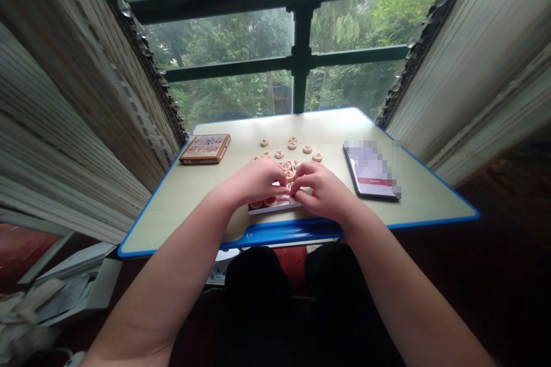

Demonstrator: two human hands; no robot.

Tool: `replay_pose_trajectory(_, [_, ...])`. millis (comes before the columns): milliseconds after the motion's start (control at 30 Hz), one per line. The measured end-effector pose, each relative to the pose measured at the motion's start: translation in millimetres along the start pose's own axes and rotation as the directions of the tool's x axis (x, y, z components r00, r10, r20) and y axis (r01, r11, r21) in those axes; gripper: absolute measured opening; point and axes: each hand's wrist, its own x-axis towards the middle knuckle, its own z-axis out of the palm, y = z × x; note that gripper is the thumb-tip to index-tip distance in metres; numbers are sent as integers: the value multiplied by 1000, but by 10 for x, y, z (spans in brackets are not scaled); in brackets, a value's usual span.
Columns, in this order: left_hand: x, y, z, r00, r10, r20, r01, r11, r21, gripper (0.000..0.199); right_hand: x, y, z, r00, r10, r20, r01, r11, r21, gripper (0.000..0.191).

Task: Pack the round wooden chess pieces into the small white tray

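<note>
Both hands are over a shallow box tray (275, 210) near the table's front edge. Round wooden Chinese chess pieces (270, 201) with characters on them lie in the tray. My left hand (260, 180) is curled, thumb and fingers close together at the tray's middle; what they hold, if anything, is hidden. My right hand (316, 189) is bent down from the right, fingertips pinched at a chess piece by the tray's right side. More pieces (286, 166) show between the hands. Several loose pieces (307, 149) lie on the table beyond the tray.
A flat printed box or lid (205, 149) lies at the table's left. On the right is a tablet or phone (372, 172), its screen partly blurred. The table (413, 189) has a blue edge and stands against a green-framed window (301, 57), between curtains (469, 28).
</note>
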Motion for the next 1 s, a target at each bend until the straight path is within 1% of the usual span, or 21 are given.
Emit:
replay_pose_trajectory(133, [-2,24,-9,999,7,32,-6,999,-39,20,-5,4,-2,1000,1,15,-1,1000,-4,20])
replay_pose_trajectory(267, [9,27,4,999,0,54,1,1000,-28,22,4,4,-1,999,26,31,-25,999,-35,18])
replay_pose_trajectory(467, [26,-3,25,999,35,26,-35,999,5,24,30,-20,5,996,61,60,-55,994,-93,20])
replay_pose_trajectory(600, [26,-8,40,999,35,3,-35,998,45,22,65,-49,34,995,77,60,-66,984,-164,31])
replay_pose_trajectory(667, [20,4,35,1000,29,-11,-28,998,57,19,72,-50,48,995,89,53,-79,982,-174,34])
replay_pose_trajectory(700, [16,16,28,999,27,-17,-26,998,57,18,71,-45,51,994,103,37,-96,982,-166,34])
replay_pose_trajectory(767, [10,53,8,999,23,-23,-22,999,47,20,63,-26,49,987,156,-37,-160,978,-131,34])
replay_pose_trajectory(867, [12,132,-9,1000,2,-17,-2,1000,-7,23,48,12,29,948,275,-161,-289,955,-70,35])
replay_pose_trajectory(933, [19,183,1,1000,5,4,-5,997,-72,20,45,30,13,925,333,-186,-346,937,-43,36])
replay_pose_trajectory(1000, [25,217,19,999,22,26,-18,993,-119,17,45,36,0,912,363,-190,-374,927,-25,36])
